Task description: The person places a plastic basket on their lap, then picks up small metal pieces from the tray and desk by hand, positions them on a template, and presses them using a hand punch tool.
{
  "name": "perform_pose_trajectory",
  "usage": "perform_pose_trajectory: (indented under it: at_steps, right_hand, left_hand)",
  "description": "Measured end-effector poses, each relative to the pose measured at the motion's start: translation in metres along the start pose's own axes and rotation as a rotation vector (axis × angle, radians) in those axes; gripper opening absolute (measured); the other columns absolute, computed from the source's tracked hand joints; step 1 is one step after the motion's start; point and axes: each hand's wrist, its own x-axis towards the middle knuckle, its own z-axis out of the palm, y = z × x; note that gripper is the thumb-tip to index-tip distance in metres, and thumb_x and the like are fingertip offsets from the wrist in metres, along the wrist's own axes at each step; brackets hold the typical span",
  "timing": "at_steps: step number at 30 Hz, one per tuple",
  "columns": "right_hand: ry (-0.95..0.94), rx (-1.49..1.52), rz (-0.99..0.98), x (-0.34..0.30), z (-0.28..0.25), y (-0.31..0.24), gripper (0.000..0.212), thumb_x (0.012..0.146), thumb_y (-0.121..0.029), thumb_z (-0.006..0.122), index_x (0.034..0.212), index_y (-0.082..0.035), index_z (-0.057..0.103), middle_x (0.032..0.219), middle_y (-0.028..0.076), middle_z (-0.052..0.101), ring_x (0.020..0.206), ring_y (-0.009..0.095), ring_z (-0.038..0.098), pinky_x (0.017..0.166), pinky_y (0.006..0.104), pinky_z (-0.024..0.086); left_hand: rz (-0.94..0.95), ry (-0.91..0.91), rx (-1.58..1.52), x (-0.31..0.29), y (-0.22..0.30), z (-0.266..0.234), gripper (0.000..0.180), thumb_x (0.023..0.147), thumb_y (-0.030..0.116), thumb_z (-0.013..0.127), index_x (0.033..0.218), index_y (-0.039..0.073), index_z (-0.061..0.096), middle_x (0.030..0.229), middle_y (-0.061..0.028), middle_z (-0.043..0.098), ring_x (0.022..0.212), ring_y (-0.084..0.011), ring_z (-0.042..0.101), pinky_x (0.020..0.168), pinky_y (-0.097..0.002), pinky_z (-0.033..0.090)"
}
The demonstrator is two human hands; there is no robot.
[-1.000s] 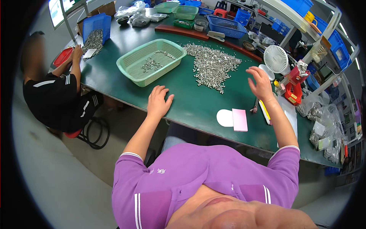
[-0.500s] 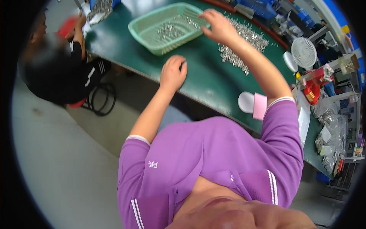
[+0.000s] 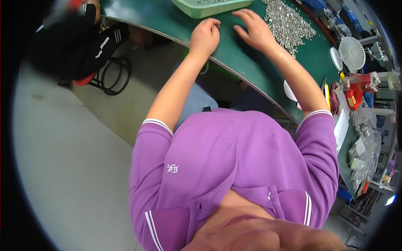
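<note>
right hand (image 3: 255, 29) spread open and empty beside the screw pile (image 3: 289, 23), left hand (image 3: 205, 35) loosely curled, contents unclear; better rake small batches slowly.

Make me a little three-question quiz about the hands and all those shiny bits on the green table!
1. True or false: the left hand is curled into a loose fist at the edge of the green table.
2. Which is nearest the right hand? A) the white fan B) the pile of small metal parts C) the red tool
3. Fill in: the green mesh basket holds small ____ parts.

Key: 1 true; 2 B; 3 metal.
</note>
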Motion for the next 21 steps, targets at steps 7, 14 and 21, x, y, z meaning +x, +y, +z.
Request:
perform_pose_trajectory:
  at_steps: [7,14,21]
  right_hand:
    - [0.030,-0.075,-0.073,0.043,-0.041,0.003,0.040,0.070,-0.012,0.060,0.109,-0.008,0.048,0.108,0.012,0.050,0.100,0.030,0.048,0.084,0.0372,0.041]
    - [0.400,-0.399,-0.118,0.209,-0.123,0.045,0.031,0.069,-0.013,0.059,0.098,-0.007,0.049,0.099,0.010,0.052,0.095,0.028,0.052,0.080,0.0369,0.044]
    - [0.669,-0.373,0.021,0.377,-0.189,0.111,0.047,0.067,-0.011,0.055,0.112,-0.003,0.046,0.110,0.021,0.049,0.104,0.035,0.045,0.088,0.0394,0.037]
  left_hand:
    - [0.198,-0.236,0.183,-0.005,-0.017,-0.050,0.009,0.073,0.006,0.053,0.080,0.005,0.057,0.087,-0.0086,0.058,0.086,-0.0268,0.054,0.074,-0.0360,0.045]
    - [0.056,-0.179,0.510,0.055,-0.073,-0.116,0.018,0.073,0.010,0.055,0.089,0.003,0.057,0.097,-0.0115,0.054,0.097,-0.0294,0.049,0.083,-0.0371,0.041]
    - [-0.015,-0.248,0.774,0.083,-0.095,-0.099,0.045,0.078,0.029,0.053,0.115,0.004,0.048,0.125,-0.0133,0.040,0.120,-0.0314,0.031,0.102,-0.0428,0.021]
